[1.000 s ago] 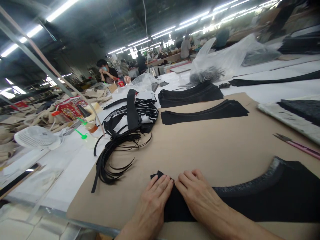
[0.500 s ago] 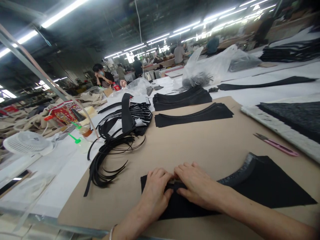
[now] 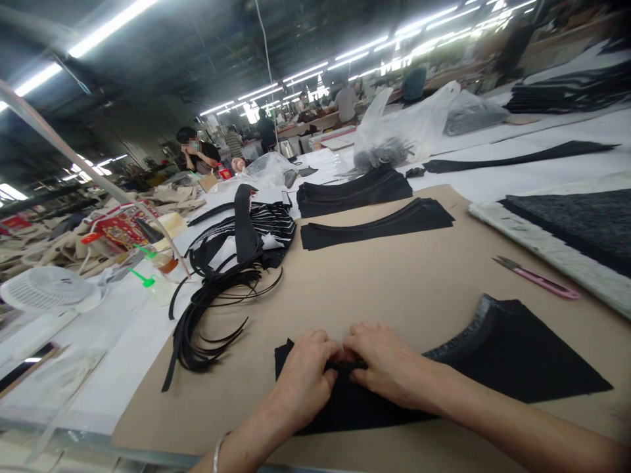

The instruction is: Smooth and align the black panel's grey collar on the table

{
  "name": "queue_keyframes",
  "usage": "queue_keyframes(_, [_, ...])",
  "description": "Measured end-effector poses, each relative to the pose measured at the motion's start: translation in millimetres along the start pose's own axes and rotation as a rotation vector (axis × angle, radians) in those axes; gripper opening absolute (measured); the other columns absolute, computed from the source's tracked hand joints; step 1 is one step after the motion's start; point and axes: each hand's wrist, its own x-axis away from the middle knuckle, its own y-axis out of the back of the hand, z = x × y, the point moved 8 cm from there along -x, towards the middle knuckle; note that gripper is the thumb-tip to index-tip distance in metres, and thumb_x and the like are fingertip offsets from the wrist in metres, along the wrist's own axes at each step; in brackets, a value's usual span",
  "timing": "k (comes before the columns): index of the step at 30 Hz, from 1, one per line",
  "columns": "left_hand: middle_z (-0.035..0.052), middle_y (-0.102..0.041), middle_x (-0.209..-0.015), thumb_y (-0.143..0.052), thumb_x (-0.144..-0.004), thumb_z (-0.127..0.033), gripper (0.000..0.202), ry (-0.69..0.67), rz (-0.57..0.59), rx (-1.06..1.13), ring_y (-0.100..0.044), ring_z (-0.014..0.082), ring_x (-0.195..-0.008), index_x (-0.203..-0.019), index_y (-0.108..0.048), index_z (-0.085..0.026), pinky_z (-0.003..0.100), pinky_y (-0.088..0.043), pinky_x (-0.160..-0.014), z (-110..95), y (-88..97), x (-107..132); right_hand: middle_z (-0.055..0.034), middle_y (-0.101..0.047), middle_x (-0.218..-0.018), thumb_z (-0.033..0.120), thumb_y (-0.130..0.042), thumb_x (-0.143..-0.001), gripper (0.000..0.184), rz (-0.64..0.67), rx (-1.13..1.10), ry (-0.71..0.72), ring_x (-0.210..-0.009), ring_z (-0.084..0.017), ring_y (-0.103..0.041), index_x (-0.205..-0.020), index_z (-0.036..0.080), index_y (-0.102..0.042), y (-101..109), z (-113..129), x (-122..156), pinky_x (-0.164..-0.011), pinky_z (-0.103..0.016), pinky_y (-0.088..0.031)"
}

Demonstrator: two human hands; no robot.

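A curved black fabric piece [image 3: 517, 358] lies on the brown paper sheet [image 3: 394, 276] in front of me. My left hand [image 3: 308, 378] and my right hand [image 3: 389, 364] meet at the piece's left end, fingers curled and pinching its upper edge. The fingertips of both hands touch each other over the cloth. The piece's curved inner edge looks grey and fuzzy.
A tangle of thin black strips [image 3: 211, 309] lies left of my hands. Two stacks of black cut pieces [image 3: 374, 223] sit farther back. A pink cutter [image 3: 537, 279] lies at right beside a grey-black slab [image 3: 566, 230]. A white fan [image 3: 46, 289] and plastic bags [image 3: 399, 131] stand beyond; people work far off.
My hands went from lying flat on the black piece to curled and pinching its edge. The view shifted so the piece sits more to the left.
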Motion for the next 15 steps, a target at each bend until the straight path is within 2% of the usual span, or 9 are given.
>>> queue_keyframes(4, [0.0005, -0.061, -0.086, -0.05, -0.067, 0.002, 0.031, -0.019, -0.011, -0.029, -0.056, 0.018, -0.091, -0.082, -0.064, -0.021, 0.029, -0.044, -0.081, -3.0, -1.3, -1.2, -0.0031, -0.064, -0.078, 0.012, -0.059, -0.072, 0.007, -0.031, -0.068, 0.01, -0.078, -0.02, -0.057, -0.075, 0.018, -0.061, -0.3, -0.4, 2.9, -0.068, -0.029, -0.036])
queue_keyframes(9, [0.0018, -0.061, -0.085, -0.048, -0.073, 0.0, 0.032, -0.04, -0.023, -0.058, -0.057, 0.0179, -0.089, -0.085, -0.067, -0.022, 0.028, -0.047, -0.079, -4.5, -3.8, 0.6, -0.0018, -0.062, -0.079, 0.009, -0.059, -0.073, 0.01, -0.056, -0.148, 0.018, -0.076, -0.017, -0.056, -0.077, 0.018, -0.061, -5.5, -5.1, 5.8, -0.067, -0.027, -0.036])
queue_keyframes(15, [0.0026, -0.06, -0.086, -0.041, -0.086, -0.004, 0.036, -0.103, -0.074, -0.078, -0.057, 0.0166, -0.085, -0.097, -0.068, -0.024, 0.027, -0.048, -0.076, -5.6, -10.4, 11.0, -0.0012, -0.061, -0.086, 0.003, -0.056, -0.076, 0.017, -0.107, -0.242, 0.075, -0.082, -0.016, -0.056, -0.083, 0.018, -0.06, -12.8, -10.3, 13.0, -0.076, -0.026, -0.04])
